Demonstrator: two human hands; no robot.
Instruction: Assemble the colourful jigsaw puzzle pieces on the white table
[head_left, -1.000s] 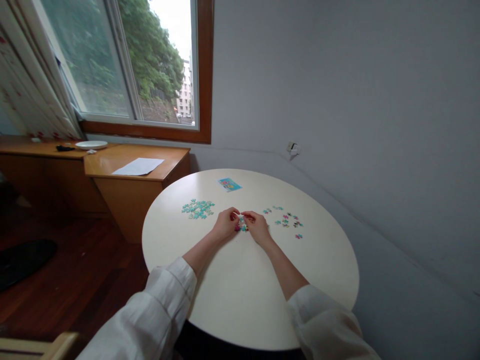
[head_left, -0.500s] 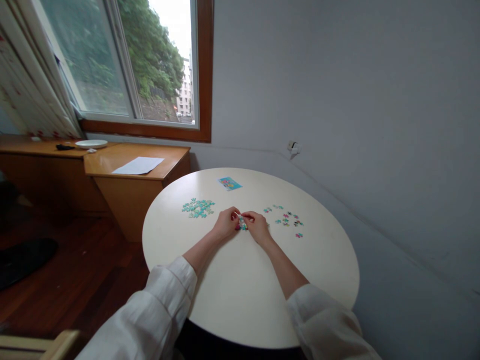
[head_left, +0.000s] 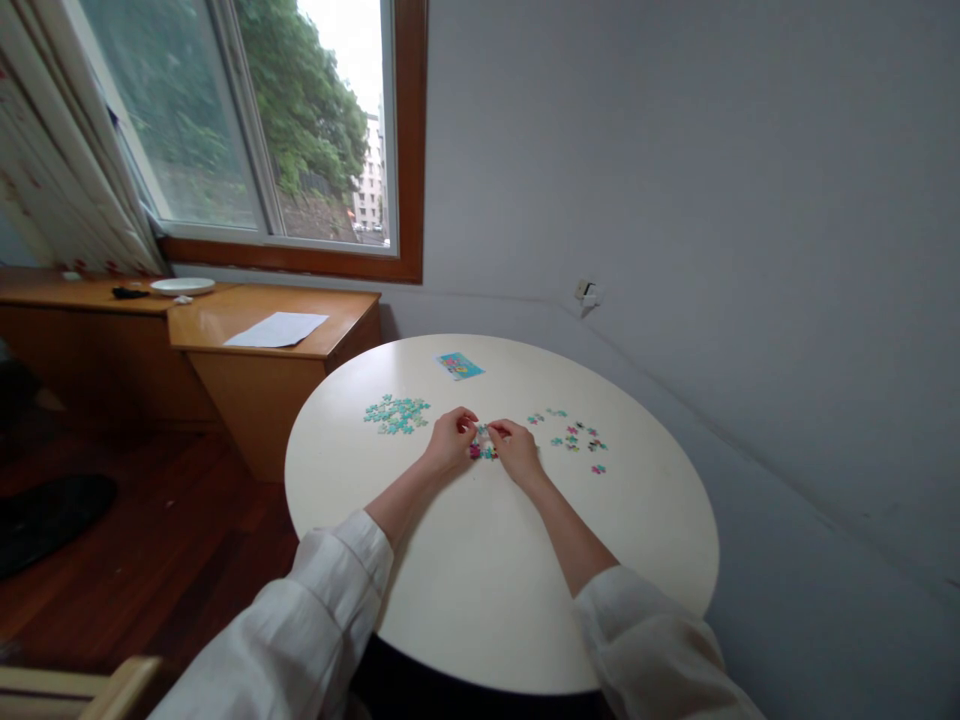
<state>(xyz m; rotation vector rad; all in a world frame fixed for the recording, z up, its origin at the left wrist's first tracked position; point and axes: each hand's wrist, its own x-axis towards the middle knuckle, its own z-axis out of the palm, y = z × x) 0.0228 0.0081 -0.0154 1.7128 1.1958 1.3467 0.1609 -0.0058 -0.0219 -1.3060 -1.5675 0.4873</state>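
Note:
Both of my hands work at a small group of joined puzzle pieces on the round table, with pink, green and white showing between them. My left hand is closed, thumb and fingers pinched at the left side of the group. From the right, my right hand pinches with thumb and index finger at the group's upper edge. The fingers partly hide what they grip. Left of my hands lies a pile of teal puzzle pieces; to the right are scattered multicoloured puzzle pieces.
A blue picture card lies at the far side of the white table. Beyond it on the left stands a wooden desk with a paper sheet and a white plate. A wall runs along the right.
My fingertips have drawn slightly apart, uncovering more of the joined pieces between them. The left hand's fingers have lifted a little; the piles and card stay put.

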